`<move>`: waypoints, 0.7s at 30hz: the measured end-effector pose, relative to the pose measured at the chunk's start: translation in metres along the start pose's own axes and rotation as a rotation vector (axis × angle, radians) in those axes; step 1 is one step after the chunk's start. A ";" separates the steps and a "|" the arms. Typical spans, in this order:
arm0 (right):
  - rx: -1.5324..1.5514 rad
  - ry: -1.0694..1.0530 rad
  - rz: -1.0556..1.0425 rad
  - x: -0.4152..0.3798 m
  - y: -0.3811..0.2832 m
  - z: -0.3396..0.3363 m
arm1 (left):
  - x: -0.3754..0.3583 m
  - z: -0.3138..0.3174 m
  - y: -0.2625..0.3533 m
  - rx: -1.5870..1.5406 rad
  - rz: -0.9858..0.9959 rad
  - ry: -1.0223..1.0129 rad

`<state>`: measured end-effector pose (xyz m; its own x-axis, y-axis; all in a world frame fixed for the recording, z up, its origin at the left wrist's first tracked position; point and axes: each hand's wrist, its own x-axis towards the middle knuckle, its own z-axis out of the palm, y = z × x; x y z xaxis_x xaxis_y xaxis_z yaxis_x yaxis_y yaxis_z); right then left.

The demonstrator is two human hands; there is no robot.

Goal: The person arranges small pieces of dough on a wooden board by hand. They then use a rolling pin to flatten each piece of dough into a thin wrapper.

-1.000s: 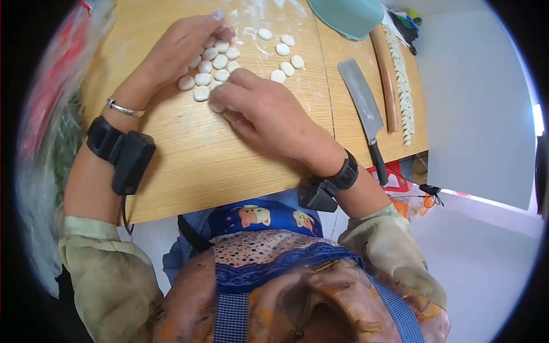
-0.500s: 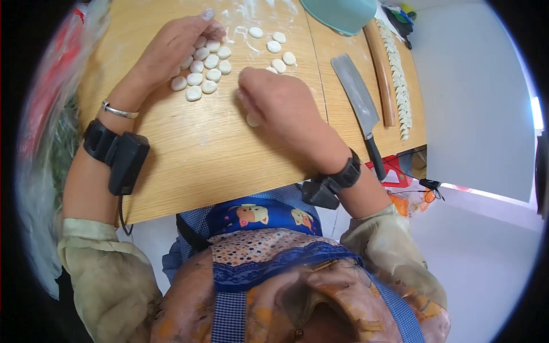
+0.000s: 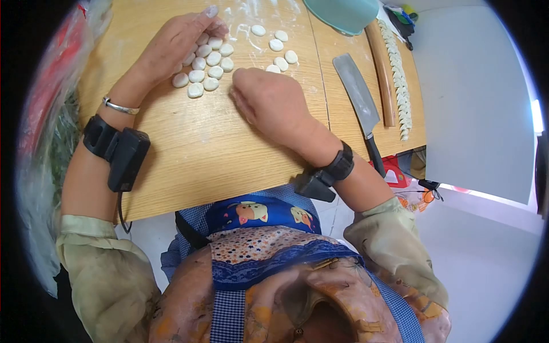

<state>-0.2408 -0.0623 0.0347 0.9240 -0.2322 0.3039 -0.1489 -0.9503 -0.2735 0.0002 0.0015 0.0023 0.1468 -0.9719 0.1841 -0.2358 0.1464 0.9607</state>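
Note:
Small round white dough pieces (image 3: pixel 213 59) lie in a close cluster at the upper left of the wooden table. My left hand (image 3: pixel 177 43) rests along the cluster's left and far side, cupped against it with the thumb apart. Just right of the cluster, my right hand (image 3: pixel 271 103) is low over the table with its fingers curled inward. Its palm and fingertips are turned away, so what it holds is hidden. Beyond it lie several loose dough pieces (image 3: pixel 276 45), spaced apart.
To the right lie a cleaver (image 3: pixel 355 94), a wooden rolling pin (image 3: pixel 382 74) and a long row of overlapping dough slices (image 3: pixel 398 86). A pale green bowl (image 3: pixel 346 14) stands at the far edge. White flour smears mark the table (image 3: pixel 189 166). Plastic bags (image 3: pixel 48 143) are at left.
My right hand has shifted slightly left, nearer the cluster. The dough piece that showed beneath it is no longer visible. My left hand has hardly moved.

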 end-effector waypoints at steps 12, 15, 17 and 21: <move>0.488 -0.321 0.171 -0.006 0.016 -0.034 | 0.001 0.001 -0.007 -0.048 0.045 0.000; 0.318 -0.064 0.227 0.010 0.027 -0.021 | 0.001 0.004 0.000 -0.011 0.026 0.015; 0.388 0.048 0.120 0.018 0.020 -0.012 | 0.000 0.005 0.000 -0.060 0.016 0.005; 0.214 0.018 0.021 0.026 0.014 0.000 | -0.003 0.008 0.001 -0.086 0.042 0.055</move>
<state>-0.2193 -0.0818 0.0390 0.9148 -0.2568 0.3118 -0.0880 -0.8801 -0.4666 -0.0083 0.0029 0.0013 0.1917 -0.9532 0.2340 -0.1597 0.2049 0.9657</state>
